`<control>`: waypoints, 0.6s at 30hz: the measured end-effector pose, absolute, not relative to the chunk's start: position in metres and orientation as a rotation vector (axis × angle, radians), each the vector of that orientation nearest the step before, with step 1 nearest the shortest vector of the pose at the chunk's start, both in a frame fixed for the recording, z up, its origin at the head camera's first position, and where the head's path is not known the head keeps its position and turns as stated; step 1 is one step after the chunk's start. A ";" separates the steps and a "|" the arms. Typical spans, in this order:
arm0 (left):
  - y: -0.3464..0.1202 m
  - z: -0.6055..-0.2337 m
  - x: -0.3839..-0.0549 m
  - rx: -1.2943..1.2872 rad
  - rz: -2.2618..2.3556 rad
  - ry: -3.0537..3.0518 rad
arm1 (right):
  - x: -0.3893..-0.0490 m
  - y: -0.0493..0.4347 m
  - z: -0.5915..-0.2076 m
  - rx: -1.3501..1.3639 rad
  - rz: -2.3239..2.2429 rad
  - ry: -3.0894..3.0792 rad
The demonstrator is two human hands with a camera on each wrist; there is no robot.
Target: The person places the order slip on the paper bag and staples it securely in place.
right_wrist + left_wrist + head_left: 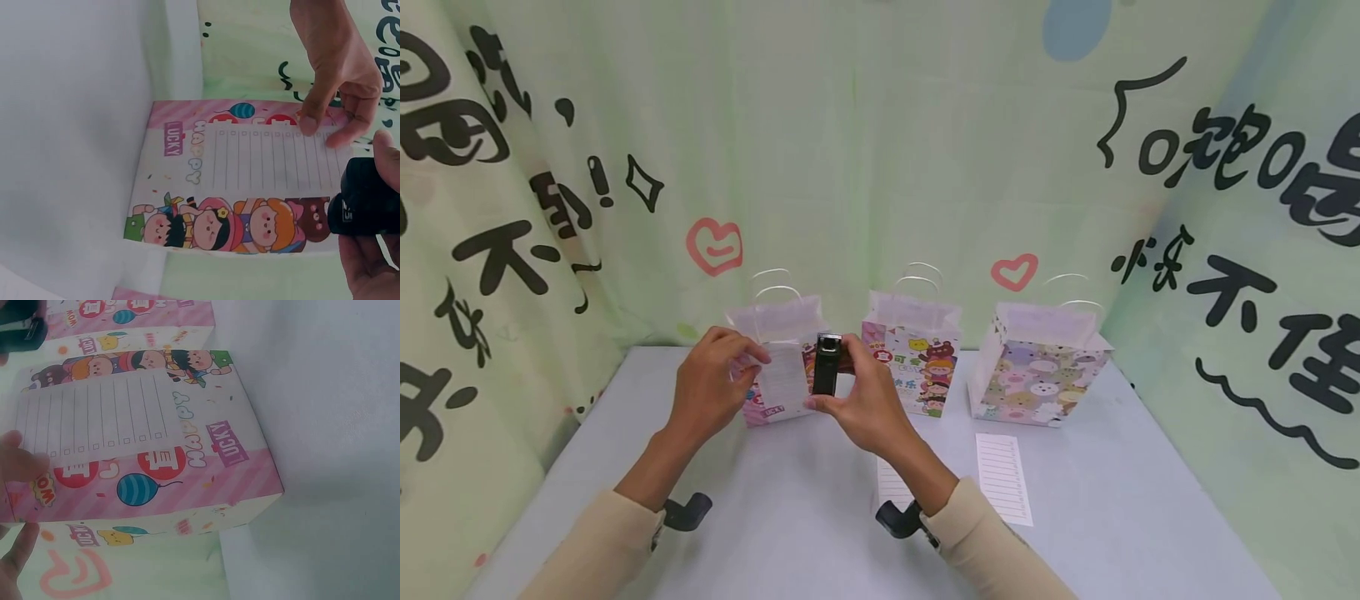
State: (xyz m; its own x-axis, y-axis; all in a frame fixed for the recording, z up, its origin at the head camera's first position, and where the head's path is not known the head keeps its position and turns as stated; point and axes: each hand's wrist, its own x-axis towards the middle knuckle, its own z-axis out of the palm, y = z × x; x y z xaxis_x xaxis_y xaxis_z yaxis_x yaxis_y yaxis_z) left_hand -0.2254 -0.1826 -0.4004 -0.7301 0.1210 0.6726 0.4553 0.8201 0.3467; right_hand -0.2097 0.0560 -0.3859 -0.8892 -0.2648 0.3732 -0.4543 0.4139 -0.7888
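In the head view my left hand (709,379) is at the left side of the leftmost gift bag (763,414), its thumb and fingers at the edge of a lined paper sheet (784,379). The sheet lies against the printed front of this bag; a row of small checkboxes shows on it in the left wrist view (100,419). Just right of the sheet, my right hand (874,400) grips a black stapler (826,367), thumb on one side and fingers on the other. In the right wrist view the stapler (365,200) is near the bag's top end.
A second cartoon gift bag (925,371) stands in the middle, and one with an animal pattern (1037,379) at the right. Another lined sheet (1003,479) lies on the white table (775,517), beside a further sheet (891,482) partly under my right forearm. Printed curtains surround the table.
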 end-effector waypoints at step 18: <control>-0.183 -0.400 -0.225 -0.437 -0.660 -2.321 | -0.239 0.031 -0.369 0.959 1.563 -2.239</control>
State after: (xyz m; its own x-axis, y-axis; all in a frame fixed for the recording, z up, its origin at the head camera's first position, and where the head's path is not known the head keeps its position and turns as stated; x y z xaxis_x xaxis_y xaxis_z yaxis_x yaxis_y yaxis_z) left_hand -0.2247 -0.1825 -0.4005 -0.7153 0.1275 0.6871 0.4702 0.8152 0.3382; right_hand -0.2394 0.0312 -0.3692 -0.7531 -0.3726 0.5422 -0.6373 0.2089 -0.7417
